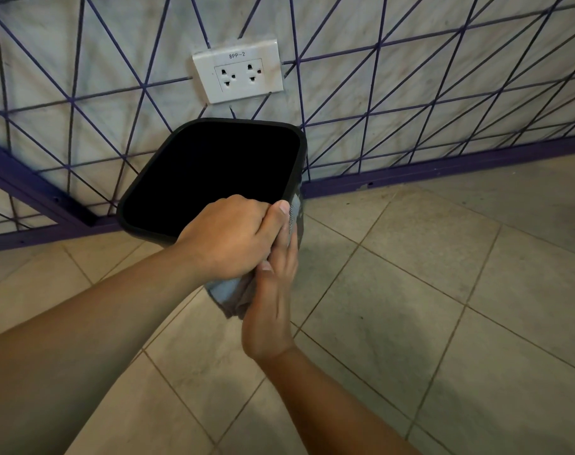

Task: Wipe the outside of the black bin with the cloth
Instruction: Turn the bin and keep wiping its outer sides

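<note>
The black bin [148,195] stands on the tiled floor against the wall, its square mouth dark and open toward me. My left hand [228,238] grips the near rim of the bin, fingers curled over the edge. A grey-blue cloth [228,292] hangs below that hand and runs up the bin's near right side. My right hand [271,300] presses flat on the cloth against the outer wall of the bin, fingers pointing up. Most of the bin's outer wall is hidden behind my hands.
A white double wall socket [238,72] sits just above the bin. The pale wall carries a purple line pattern and a purple skirting board [443,169]. Beige floor tiles [443,290] spread to the right and toward me.
</note>
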A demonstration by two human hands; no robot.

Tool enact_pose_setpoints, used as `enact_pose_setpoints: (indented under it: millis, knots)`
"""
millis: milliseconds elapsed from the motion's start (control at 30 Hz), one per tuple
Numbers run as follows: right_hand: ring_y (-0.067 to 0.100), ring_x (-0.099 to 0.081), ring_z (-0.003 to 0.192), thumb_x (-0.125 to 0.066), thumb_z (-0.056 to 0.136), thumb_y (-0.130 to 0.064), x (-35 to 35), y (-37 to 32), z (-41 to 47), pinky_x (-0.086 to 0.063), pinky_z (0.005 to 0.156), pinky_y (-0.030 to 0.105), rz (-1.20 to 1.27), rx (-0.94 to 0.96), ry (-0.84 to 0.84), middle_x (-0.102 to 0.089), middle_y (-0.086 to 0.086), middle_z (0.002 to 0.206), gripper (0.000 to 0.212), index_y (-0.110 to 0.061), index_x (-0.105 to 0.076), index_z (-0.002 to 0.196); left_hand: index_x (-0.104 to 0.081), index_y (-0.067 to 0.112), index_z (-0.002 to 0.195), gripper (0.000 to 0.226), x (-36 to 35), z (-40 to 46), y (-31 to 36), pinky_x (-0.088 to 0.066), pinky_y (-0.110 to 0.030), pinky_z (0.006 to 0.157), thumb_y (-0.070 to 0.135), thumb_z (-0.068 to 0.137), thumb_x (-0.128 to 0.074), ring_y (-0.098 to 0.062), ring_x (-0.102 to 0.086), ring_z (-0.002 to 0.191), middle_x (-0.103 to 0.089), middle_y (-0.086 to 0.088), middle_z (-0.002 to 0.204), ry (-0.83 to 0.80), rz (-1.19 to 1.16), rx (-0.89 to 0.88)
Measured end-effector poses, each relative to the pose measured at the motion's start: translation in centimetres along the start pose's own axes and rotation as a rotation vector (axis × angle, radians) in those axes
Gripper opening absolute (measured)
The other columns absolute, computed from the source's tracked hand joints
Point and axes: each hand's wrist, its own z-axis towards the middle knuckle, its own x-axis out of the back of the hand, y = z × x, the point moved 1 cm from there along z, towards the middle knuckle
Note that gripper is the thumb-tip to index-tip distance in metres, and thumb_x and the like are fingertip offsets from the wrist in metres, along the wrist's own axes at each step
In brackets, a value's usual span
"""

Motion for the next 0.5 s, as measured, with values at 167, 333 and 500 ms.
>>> enact_pose_setpoints:
  millis: [167,333,500]
  knots:
    - [-0.003,0.001,0.160,-0.023,0.092,-0.057,0.6,0.3,0.8,-0.004,0.134,0.045,0.041,-0.115,0.016,-0.008,-0.022,0.173,0.075,-0.037,-0.014,0.164,-0.050,0.026,0.061,0.051,-0.1,0.0,0.1,-0.038,-0.032,0.054,0.044,0.104,-0.028,-0.008,-0.054,0.051,-0.053,0.004,0.053,0.016,0.002,-0.005]
    - [-0.002,0.003,0.160,-0.023,0.093,-0.056,1.1,1.6,0.3,-0.004,0.133,0.049,0.020,-0.114,-0.022,-0.003,-0.025,0.172,0.062,-0.053,-0.010,0.154,-0.046,0.027,0.059,0.052,0.0,0.0,0.1,-0.036,-0.033,0.053,0.044,0.104,-0.027,-0.010,-0.053,0.051,-0.052,0.003,0.053,0.021,0.023,-0.006]
    - [0.003,0.008,0.161,-0.024,0.096,-0.048,0.4,0.2,-0.4,-0.001,0.133,0.049,0.039,-0.029,-0.083,0.001,-0.024,0.173,0.070,-0.041,-0.004,0.163,-0.054,0.026,0.064,0.052,0.0,0.0,-0.1,-0.045,-0.034,0.055,0.045,0.104,-0.026,-0.009,-0.056,0.051,-0.056,0.003,0.054,0.003,-0.013,-0.010]
